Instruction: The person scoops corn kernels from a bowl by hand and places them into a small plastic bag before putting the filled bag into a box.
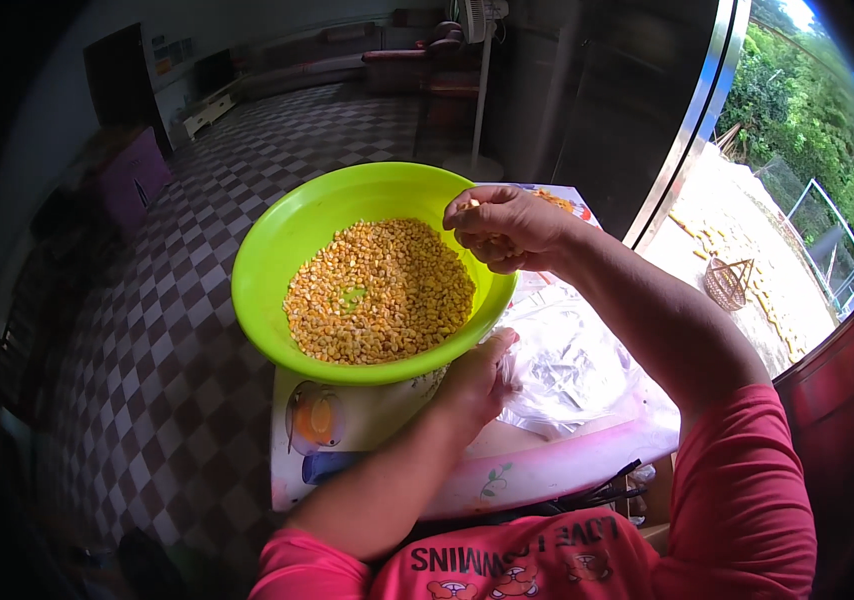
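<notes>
A lime-green plastic basin (269,262) rests on a table with a patterned cover, tilted a little, with loose yellow corn kernels (382,292) spread over its bottom. Above the basin's right rim, my right hand (502,229) is curled around some corn kernels, a few showing between the fingers. Below the basin's lower right rim is my left hand (475,375), its thumb up beside the rim and a clear plastic bag (569,367). The fingers of that hand are mostly hidden, so whether they grip the bag cannot be told.
The table's printed cover (569,450) carries fruit and leaf pictures. A standing fan (481,90) is beyond the table on a checkered floor. Through the doorway at right, a wicker basket (727,285) and scattered yellow pieces, perhaps corn cobs, lie on sunlit ground.
</notes>
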### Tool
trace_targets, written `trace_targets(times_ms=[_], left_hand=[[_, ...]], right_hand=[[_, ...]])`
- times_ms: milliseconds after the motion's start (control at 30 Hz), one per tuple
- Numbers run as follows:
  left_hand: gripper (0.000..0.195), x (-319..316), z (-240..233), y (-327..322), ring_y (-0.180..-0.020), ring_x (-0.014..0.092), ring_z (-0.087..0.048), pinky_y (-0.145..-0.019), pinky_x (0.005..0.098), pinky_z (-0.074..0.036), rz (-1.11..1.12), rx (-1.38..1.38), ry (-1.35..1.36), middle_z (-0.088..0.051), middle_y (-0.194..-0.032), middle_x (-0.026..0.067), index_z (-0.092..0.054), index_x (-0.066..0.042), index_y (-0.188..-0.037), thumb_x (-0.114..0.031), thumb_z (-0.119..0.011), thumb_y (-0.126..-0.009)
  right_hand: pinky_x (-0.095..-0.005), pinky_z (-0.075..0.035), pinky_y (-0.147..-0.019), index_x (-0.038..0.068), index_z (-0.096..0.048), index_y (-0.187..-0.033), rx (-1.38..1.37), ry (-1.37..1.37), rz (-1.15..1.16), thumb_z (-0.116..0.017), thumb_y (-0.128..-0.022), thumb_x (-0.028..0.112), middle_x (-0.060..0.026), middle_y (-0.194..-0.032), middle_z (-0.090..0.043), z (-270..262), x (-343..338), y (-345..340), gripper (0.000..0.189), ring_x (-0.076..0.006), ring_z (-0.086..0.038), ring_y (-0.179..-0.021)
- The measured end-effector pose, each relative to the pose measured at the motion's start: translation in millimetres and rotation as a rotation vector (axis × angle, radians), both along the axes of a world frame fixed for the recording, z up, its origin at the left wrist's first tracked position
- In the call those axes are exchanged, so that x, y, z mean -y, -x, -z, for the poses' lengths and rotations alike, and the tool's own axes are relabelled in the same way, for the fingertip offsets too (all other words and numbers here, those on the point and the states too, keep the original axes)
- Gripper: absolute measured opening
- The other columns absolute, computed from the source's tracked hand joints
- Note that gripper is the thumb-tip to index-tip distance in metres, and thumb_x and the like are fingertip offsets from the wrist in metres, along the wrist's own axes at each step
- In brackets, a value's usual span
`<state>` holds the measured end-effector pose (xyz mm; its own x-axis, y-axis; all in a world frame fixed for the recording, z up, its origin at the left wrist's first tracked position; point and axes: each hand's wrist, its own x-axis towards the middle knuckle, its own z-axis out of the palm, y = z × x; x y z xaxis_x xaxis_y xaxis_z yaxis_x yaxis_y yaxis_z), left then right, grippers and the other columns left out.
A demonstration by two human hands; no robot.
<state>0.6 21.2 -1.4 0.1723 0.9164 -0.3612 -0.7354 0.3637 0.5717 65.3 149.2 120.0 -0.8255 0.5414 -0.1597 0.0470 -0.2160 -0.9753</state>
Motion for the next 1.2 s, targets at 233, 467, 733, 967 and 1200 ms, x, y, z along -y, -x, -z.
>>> trace_targets(times_ms=[233, 467, 733, 967, 1200], left_hand=[[0.008, -5, 21, -4, -0.047, 0.012, -0.05, -0.039, 0.0267, -0.043, -0.05, 0.129, 0.054, -0.052, -0.063, -0.0005, -0.056, -0.011, -0.085, -0.015, -0.061, -0.08], [0.006, -6, 18, -7, -0.044, 0.01, -0.042, -0.037, 0.0258, -0.036, -0.091, 0.133, 0.064, -0.046, -0.06, -0.0018, -0.052, -0.011, -0.082, -0.015, -0.055, -0.085], [0.009, -3, 10, -9, -0.044, 0.008, -0.037, -0.038, 0.0254, -0.033, -0.111, 0.125, 0.001, -0.04, -0.057, -0.0041, -0.049, -0.012, -0.08, -0.015, -0.053, -0.087], [0.011, -4, 20, -8, -0.053, 0.009, -0.049, -0.037, 0.0212, -0.038, -0.13, 0.097, 0.03, -0.053, -0.073, -0.0026, -0.055, -0.014, -0.093, -0.02, -0.057, -0.083], [0.006, -5, 18, 1, -0.05, 0.005, -0.052, -0.039, 0.0191, -0.041, -0.005, 0.174, -0.022, -0.055, -0.063, -0.0062, -0.058, -0.014, -0.083, -0.02, -0.061, -0.081]], right_hand=[[-0.0171, -0.026, -0.032, 0.005, -0.059, -0.088, 0.01, 0.162, 0.048, -0.056, -0.085, 0.011, -0.0025, -0.061, -0.05, 16, 28, -82, 0.008, -0.0054, -0.035, -0.04], [-0.0193, -0.03, -0.039, 0.005, -0.062, -0.089, 0.471, -0.092, -0.021, -0.059, -0.082, 0.008, 0.0009, -0.063, -0.05, 72, 44, -99, 0.008, -0.0049, -0.039, -0.045], [-0.0323, -0.048, -0.075, 0.007, -0.065, -0.097, 0.624, -1.011, -0.193, -0.063, -0.074, 0.015, -0.0108, -0.082, -0.065, 87, 39, -112, 0.025, -0.0209, -0.061, -0.076], [-0.0337, -0.054, -0.066, -0.002, -0.056, -0.105, 0.456, -0.41, 0.139, -0.058, -0.086, 0.021, -0.0139, -0.088, -0.064, 37, 42, -80, 0.03, -0.0236, -0.065, -0.075], [-0.0315, -0.053, -0.059, 0.001, -0.053, -0.108, 0.224, 0.346, 0.203, -0.053, -0.086, 0.043, -0.0176, -0.089, -0.064, 47, 40, -46, 0.047, -0.0251, -0.065, -0.073]])
